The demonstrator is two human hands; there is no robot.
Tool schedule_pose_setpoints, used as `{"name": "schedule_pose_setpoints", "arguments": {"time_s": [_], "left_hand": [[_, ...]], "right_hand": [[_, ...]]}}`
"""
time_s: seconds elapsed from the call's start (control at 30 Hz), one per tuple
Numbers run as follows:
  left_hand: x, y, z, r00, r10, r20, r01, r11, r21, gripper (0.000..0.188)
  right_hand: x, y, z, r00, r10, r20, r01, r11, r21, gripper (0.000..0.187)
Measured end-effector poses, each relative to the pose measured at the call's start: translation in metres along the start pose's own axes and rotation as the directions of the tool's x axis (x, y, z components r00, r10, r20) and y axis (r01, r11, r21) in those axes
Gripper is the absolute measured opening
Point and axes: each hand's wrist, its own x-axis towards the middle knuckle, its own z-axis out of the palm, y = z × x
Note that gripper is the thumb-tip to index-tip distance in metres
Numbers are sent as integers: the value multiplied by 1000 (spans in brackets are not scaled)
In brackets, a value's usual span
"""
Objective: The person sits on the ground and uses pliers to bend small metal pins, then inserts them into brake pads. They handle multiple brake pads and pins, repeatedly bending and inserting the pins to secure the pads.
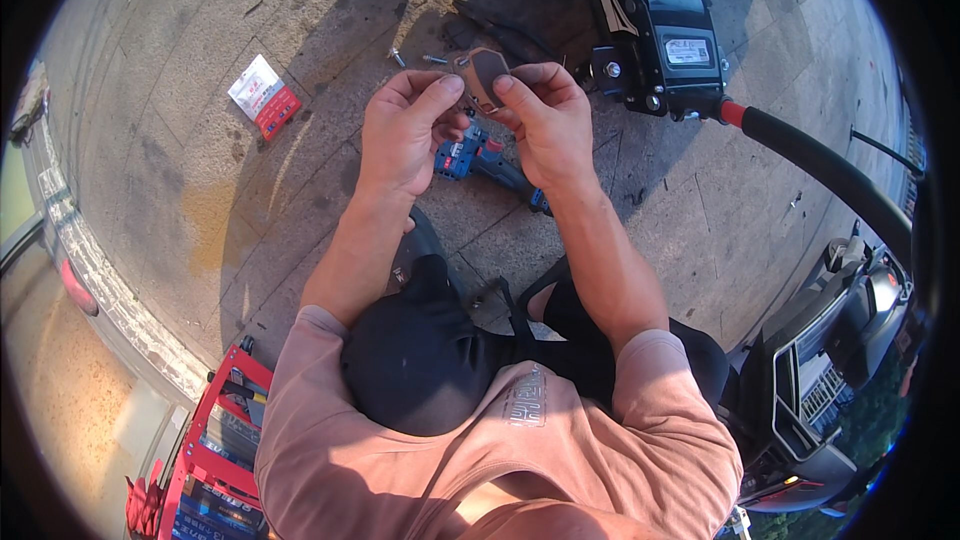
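Between my two hands, in front of me, is a brake pad with a dark grey friction face and a copper-brown edge. My right hand pinches its right side, the thumb lying over the face. At its left edge, my left hand has thumb and fingers closed on it. Beneath the hands, a blue cordless impact wrench lies on the paving, partly hidden by my right wrist. Two bolts rest on the ground just beyond my left hand.
A red and white packet lies on the paving to the left. A black floor jack with a long padded handle stands at the right. A red tool rack is at the lower left, and a scooter at the lower right.
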Motion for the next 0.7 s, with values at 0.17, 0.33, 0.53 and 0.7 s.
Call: {"name": "schedule_pose_setpoints", "arguments": {"time_s": [0.17,0.33,0.53,0.7], "left_hand": [[1,1,0,1000,-12,-5,12,1000,-5,14],[-1,2,1,1000,4,-22,-4,1000,-5,13],[-3,9,-4,1000,5,1,-5,1000,-26,13],[-4,11,-3,1000,-22,20,21,999,45,13]], "right_hand": [[-1,2,1,999,-4,34,5,1000,-18,19],[-2,1,1,999,-12,50,10,999,38,18],[-3,-1,-2,993,3,114,-7,999,39,18],[-3,-2,-5,990,16,137,-22,999,39,18]]}}
